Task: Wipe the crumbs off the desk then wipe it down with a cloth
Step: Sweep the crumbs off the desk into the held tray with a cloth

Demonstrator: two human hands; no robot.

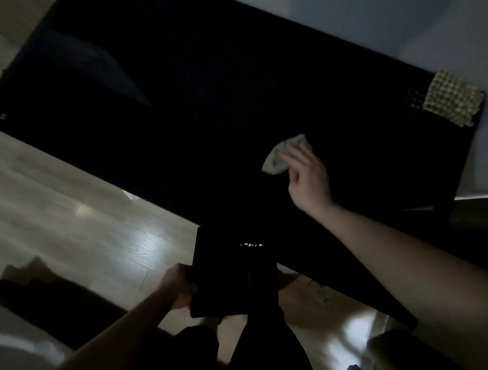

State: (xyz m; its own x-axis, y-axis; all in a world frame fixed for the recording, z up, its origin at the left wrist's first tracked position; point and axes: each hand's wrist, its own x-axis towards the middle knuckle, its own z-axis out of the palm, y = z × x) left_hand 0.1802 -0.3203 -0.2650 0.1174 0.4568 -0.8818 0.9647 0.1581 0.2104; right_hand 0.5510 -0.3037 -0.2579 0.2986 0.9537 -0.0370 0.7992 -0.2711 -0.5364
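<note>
The black desk [213, 99] runs across the dim view from upper left to lower right. My right hand [307, 182] rests on it near the right end, fingers holding a crumpled pale tissue [280, 155] against the surface. My left hand [179, 288] grips the left edge of a flat black tray [227, 284] held just below the desk's near edge. A small cluster of white crumbs [251, 244] lies on the tray close to the desk edge.
A yellow checked cloth [453, 99] lies at the desk's far right corner, partly over a dark device with buttons [414, 101]. Pale wooden floor [68, 205] shows on the left. A grey wall [412, 24] runs behind the desk. My dark-clad legs are below.
</note>
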